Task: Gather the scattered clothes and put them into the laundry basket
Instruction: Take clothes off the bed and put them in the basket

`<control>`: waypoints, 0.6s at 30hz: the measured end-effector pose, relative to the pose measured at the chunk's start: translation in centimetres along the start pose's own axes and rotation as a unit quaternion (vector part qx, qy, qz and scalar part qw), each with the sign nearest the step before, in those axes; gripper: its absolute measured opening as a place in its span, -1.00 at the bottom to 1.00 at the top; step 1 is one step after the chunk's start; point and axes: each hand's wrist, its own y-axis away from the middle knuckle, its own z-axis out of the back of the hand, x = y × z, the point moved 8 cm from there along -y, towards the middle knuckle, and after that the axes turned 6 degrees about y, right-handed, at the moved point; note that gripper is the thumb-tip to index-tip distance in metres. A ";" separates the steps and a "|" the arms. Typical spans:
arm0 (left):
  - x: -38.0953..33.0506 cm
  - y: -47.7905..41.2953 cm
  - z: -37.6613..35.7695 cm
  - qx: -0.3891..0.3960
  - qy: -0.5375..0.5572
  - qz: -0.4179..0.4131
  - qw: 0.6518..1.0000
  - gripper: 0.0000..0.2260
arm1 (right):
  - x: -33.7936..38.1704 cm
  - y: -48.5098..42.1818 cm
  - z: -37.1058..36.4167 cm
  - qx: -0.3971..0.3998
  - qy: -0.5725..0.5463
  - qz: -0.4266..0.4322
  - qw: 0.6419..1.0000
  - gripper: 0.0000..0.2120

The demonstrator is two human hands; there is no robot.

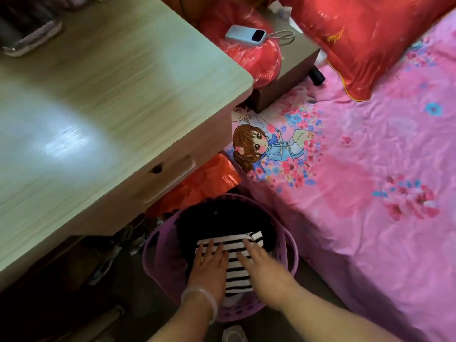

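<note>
Apparently nearly done: both flat hands, left hand (209,262) and right hand (261,267), press a striped top (234,265) into the basket (291,245); grip wide, bed (370,181) bare of clothes.

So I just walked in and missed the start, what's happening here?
A person is loading laundry. Both hands, the left hand and the right hand, press flat on a black-and-white striped garment lying on dark clothes inside the purple laundry basket, which stands on the floor between a wooden desk and the pink bed.
</note>
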 end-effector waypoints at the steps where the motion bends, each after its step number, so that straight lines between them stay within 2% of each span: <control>1: -0.3 -1.6 -1.3 0.018 0.022 0.003 1.000 -0.35 | -0.2 -1.0 -1.0 0.012 -0.011 0.001 1.000 -0.18; 6: -0.4 -7.1 -8.0 0.113 0.147 0.065 0.981 -0.33 | -2.1 -4.9 -5.8 0.067 -0.047 -0.036 0.996 -0.10; 10: 1.8 -10.9 -12.7 0.100 0.177 0.117 0.972 -0.26 | -3.7 -8.0 -9.0 0.057 -0.091 -0.024 0.994 -0.03; 18: 5.2 -14.6 -16.1 0.083 0.197 0.129 0.968 -0.18 | -3.5 -13.3 -13.1 0.073 -0.108 0.023 0.991 -0.15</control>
